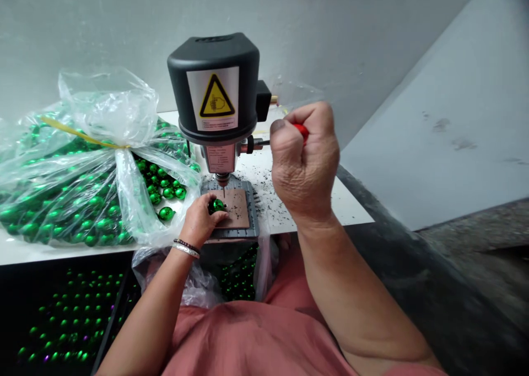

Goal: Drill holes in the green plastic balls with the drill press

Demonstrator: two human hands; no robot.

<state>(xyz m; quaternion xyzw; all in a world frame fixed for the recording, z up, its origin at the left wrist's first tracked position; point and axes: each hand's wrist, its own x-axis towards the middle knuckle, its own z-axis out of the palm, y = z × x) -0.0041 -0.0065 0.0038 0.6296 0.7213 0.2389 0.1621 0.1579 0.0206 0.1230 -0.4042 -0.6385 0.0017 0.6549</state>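
Note:
A black-topped drill press [214,89] with a yellow warning label stands on the white table. Its thin drill bit points down over a brown board [238,213] on the grey base. My left hand [201,219] holds a shiny green ball [216,205] on the board between thumb and fingers, right by the bit. At the right of the machine, my right hand [306,158] is closed round the red knob [302,132] of the lever; most of the knob is hidden by the fingers.
A tied clear plastic bag [91,183] full of green balls lies at the left, with loose balls at its opening. Dark shavings litter the white table [347,205]. Rows of green balls sit in a black tray [33,288] below left. Another plastic bag [194,285] hangs below the table edge.

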